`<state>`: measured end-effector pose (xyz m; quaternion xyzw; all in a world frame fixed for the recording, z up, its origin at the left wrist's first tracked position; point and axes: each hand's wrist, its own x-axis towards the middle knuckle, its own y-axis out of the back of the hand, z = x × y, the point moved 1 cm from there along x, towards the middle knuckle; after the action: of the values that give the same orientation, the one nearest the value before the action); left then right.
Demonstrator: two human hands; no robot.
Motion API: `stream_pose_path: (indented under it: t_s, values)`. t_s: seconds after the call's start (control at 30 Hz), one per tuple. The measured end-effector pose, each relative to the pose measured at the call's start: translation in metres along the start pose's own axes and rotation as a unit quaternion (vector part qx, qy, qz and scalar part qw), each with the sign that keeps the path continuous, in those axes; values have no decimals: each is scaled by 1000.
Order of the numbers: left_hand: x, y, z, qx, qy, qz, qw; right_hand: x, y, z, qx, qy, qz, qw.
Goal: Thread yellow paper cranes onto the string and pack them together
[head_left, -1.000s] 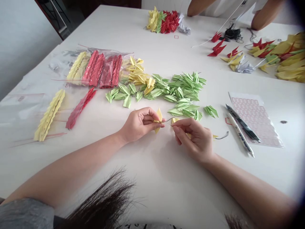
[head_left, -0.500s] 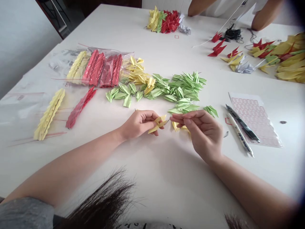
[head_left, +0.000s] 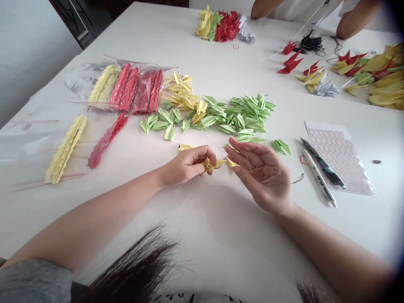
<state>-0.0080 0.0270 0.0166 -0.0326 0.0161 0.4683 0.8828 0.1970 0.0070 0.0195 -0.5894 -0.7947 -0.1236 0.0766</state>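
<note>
Two people share one long white tabletop (head_left: pixel 164 38), with a pale wall (head_left: pixel 31 59) along its far left side; the forearms of the person opposite (head_left: pixel 358 19) show at the far edge, well apart from the near person's own arms; a clear plastic bag (head_left: pixel 139 63) lies on the left, holding tight stacks of strung paper cranes (head_left: pixel 124 89) in yellow and red; just below it, a yellow crane string (head_left: pixel 65 149) and a red crane string (head_left: pixel 107 141) lie side by side on loose plastic; a heap of green paper cranes (head_left: pixel 243 115) spreads across the middle, with a yellow crane heap (head_left: pixel 181 94) touching its left end; a mixed yellow heap (head_left: pixel 385 84) fills the far right, near a tangle of black cord (head_left: pixel 311 43); a sheet of red-outlined labels (head_left: pixel 339 158) lies nearer on the right, with a black pen (head_left: pixel 323 168) and a white pen (head_left: pixel 318 181) beside it; the left hand (head_left: pixel 186 166) is closed in a pinch on a yellow paper crane (head_left: pixel 210 165), which sits between the two hands, nearer the left; the right hand (head_left: pixel 263 174) is open, fingers spread, gripping nothing I can make out; any thread there is too fine to tell.
</note>
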Motion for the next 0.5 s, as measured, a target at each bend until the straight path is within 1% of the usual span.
stream_pose_path:
  t_s: [0.1, 0.2, 0.3, 0.43, 0.5]
  values:
    - [0, 0, 0, 10, -13, -6, 1000, -1, -2, 1, -2, 13, 1, 1000]
    - [0, 0, -2, 5, -14, -16, 1000, 0, -3, -1, -19, 6, 42, 999]
    - [-2, -3, -3, -11, -12, -35, 999, 2, -2, -2, -45, -14, 67, 997]
    - [-4, -5, -2, -4, -4, -52, 999, 4, 0, -1, -36, -9, 77, 996]
    - [-4, -5, -1, 13, -4, -62, 998, 4, 0, -1, -22, -24, 73, 997]
